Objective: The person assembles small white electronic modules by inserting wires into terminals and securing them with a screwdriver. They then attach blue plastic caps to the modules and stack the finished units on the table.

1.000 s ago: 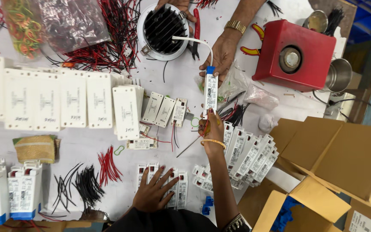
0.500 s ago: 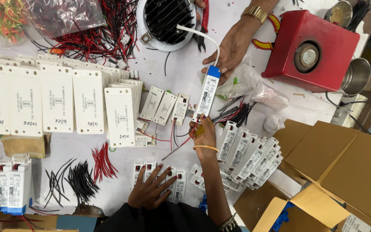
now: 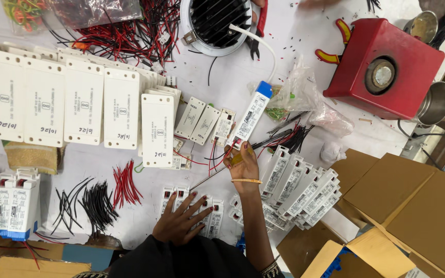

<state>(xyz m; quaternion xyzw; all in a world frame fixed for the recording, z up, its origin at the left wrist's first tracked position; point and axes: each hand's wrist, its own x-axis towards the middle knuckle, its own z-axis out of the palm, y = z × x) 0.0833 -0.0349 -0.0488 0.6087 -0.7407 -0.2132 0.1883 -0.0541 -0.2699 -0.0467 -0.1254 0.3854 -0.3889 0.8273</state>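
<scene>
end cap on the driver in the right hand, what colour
Blue, on the white driver that the right hand holds; head view.

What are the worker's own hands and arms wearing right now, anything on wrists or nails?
The left hand is bare, with dark red polish on the nails. The right hand is bare too, with a thin gold bangle at the wrist. The right forearm is uncovered down to a patterned cuff near the elbow. Dark clothing covers the body below.

Far centre: lamp (image 3: 217,23), wires (image 3: 124,33) to its left.
Far right: box (image 3: 384,69), cup (image 3: 435,103) on its right.
Left: row of plates (image 3: 52,100).
Centre: driver (image 3: 251,116) above right hand (image 3: 243,162).
Near centre: left hand (image 3: 184,221) on modules (image 3: 194,208).
Near right: cartons (image 3: 403,206).
</scene>
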